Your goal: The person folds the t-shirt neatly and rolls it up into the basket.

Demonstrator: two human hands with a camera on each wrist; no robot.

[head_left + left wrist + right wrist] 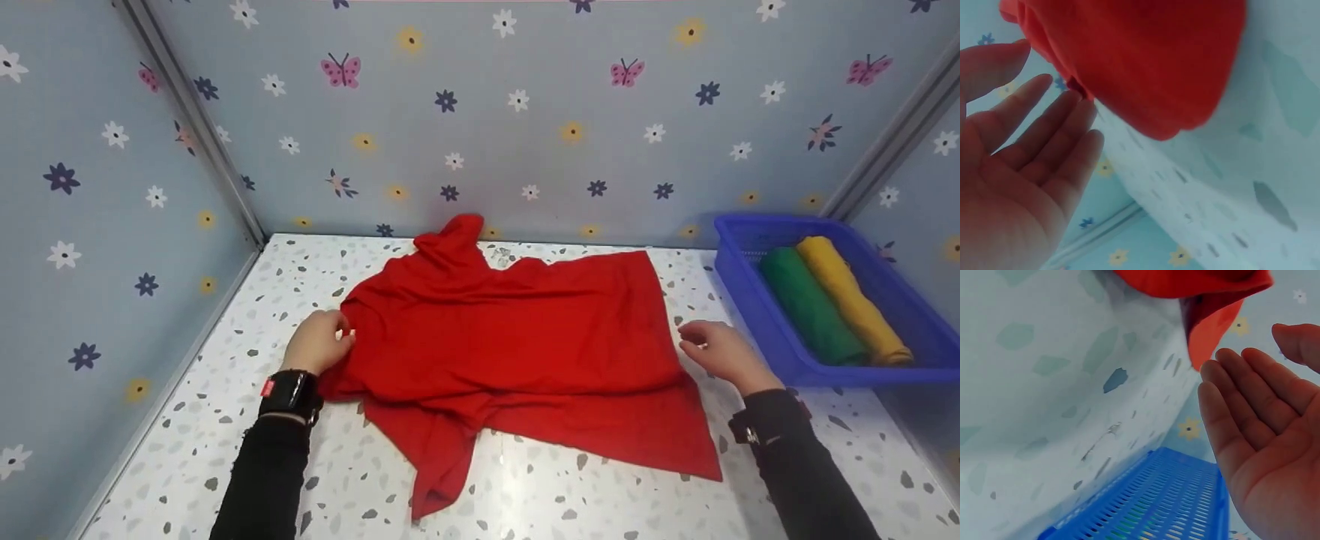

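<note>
A rumpled red T-shirt (517, 341) lies sideways on the speckled table, its hem end to the right. One sleeve (457, 244) points toward the back wall and the other (442, 484) toward the front. My left hand (319, 341) is at the shirt's left end; in the left wrist view its loosely bent fingers (1067, 163) come right up to the red fabric. Just off the right edge hovers my right hand (724, 352), holding nothing. Its fingers (1224, 416) are extended and the thumb stands apart in the right wrist view.
At the right stands a blue plastic basket (765, 330) with slotted sides. Inside it lie a rolled green cloth (814, 307) and a rolled yellow cloth (855, 300). Flower-patterned panels (525, 112) enclose the white speckled table (247, 360) at the back and sides.
</note>
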